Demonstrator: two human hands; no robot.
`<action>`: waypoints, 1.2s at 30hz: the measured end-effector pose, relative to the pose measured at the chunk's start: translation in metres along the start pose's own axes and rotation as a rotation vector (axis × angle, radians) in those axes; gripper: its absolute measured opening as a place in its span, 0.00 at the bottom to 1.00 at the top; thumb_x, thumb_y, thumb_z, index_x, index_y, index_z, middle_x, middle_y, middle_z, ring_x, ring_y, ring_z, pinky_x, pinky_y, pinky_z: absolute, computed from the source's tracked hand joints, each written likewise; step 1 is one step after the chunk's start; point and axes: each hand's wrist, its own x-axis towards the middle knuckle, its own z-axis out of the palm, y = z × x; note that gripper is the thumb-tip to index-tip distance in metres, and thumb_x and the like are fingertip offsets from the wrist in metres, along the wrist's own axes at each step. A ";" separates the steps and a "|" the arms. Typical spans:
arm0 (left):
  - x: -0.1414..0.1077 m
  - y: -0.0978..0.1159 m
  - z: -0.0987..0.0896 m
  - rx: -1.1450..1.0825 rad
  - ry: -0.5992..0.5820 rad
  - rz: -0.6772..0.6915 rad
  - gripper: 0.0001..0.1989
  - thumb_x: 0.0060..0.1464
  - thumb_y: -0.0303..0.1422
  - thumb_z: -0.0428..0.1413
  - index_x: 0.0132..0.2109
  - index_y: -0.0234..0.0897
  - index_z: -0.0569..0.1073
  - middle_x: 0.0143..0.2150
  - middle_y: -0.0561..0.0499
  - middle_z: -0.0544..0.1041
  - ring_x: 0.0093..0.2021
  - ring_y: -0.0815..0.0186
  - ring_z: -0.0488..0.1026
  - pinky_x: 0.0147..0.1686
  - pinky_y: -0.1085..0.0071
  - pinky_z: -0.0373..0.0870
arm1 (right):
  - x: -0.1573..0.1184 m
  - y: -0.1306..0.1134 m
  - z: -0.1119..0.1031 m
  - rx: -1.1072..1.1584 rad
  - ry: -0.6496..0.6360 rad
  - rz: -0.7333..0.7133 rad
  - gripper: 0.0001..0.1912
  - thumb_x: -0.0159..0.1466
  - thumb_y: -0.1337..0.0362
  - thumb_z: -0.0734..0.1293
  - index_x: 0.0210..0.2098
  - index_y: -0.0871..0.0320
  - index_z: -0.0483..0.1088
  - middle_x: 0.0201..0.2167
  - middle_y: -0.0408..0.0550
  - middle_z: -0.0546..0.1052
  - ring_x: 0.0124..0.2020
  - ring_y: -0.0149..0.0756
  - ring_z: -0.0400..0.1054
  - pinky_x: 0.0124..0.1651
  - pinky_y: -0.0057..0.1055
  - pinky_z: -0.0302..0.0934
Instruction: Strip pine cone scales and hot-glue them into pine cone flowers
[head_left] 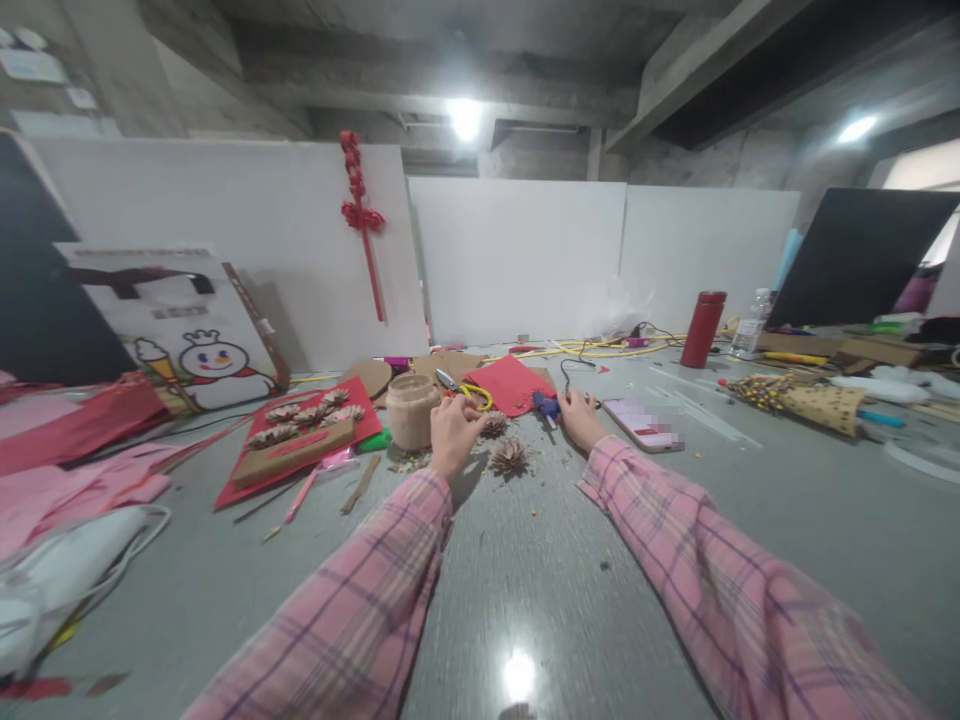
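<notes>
Left hand (pixel 454 440) above the counter (pixel 480 600), just right of a beige jar (pixel 410 415); its grip is bent with fingertips drawn close together, can't tell whether anything small is pinched. Yellow-handled scissors (pixel 484 396) right behind those fingertips, contact unclear. Right hand (pixel 581 420) sits at the right side of a blue glue gun (pixel 547 406); its grip is partly curled, can't tell if it has hold of the gun. Front pine cone (pixel 510 457) on the counter between the hands, nearer the left; back pine cone (pixel 493 425) just behind it, beside the left fingers. Crumbs scattered around both. Red paper (pixel 511 386) lies behind the glue gun. Phone (pixel 645 426) flat, right of the right hand. Farther right: red flask (pixel 703 330) upright, clear bottle (pixel 750 325) beside it. Left of the jar: more pine cones (pixel 282 412) and a cardboard strip (pixel 294 455) on red sheet (pixel 231 490).
</notes>
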 end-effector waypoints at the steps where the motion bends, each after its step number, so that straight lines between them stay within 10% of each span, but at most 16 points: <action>1: 0.001 0.000 -0.001 0.039 -0.014 0.018 0.07 0.36 0.33 0.57 0.26 0.39 0.66 0.26 0.49 0.72 0.36 0.59 0.66 0.39 0.65 0.53 | -0.001 0.000 -0.001 0.016 -0.017 0.000 0.20 0.58 0.74 0.50 0.50 0.65 0.56 0.43 0.61 0.62 0.46 0.42 0.55 0.50 0.40 0.38; 15: 0.008 0.025 -0.009 0.322 -0.261 0.209 0.08 0.38 0.29 0.52 0.30 0.37 0.60 0.30 0.49 0.71 0.34 0.61 0.67 0.38 0.68 0.52 | 0.007 -0.058 -0.075 0.445 0.073 -0.246 0.25 0.52 0.65 0.63 0.49 0.57 0.56 0.31 0.47 0.73 0.42 0.39 0.59 0.43 0.35 0.44; 24: 0.004 0.038 -0.010 0.356 -0.343 0.315 0.10 0.42 0.33 0.50 0.34 0.35 0.60 0.33 0.46 0.71 0.36 0.61 0.67 0.39 0.66 0.52 | -0.003 -0.074 -0.072 0.395 0.046 -0.189 0.19 0.51 0.68 0.64 0.43 0.60 0.59 0.31 0.50 0.73 0.43 0.40 0.58 0.43 0.39 0.39; 36: -0.004 0.020 0.002 0.224 -0.527 -0.076 0.11 0.37 0.38 0.54 0.28 0.36 0.69 0.31 0.45 0.72 0.40 0.52 0.64 0.37 0.62 0.55 | -0.007 -0.058 -0.074 0.420 0.286 -0.090 0.13 0.54 0.71 0.58 0.37 0.53 0.68 0.28 0.47 0.73 0.42 0.41 0.55 0.44 0.42 0.35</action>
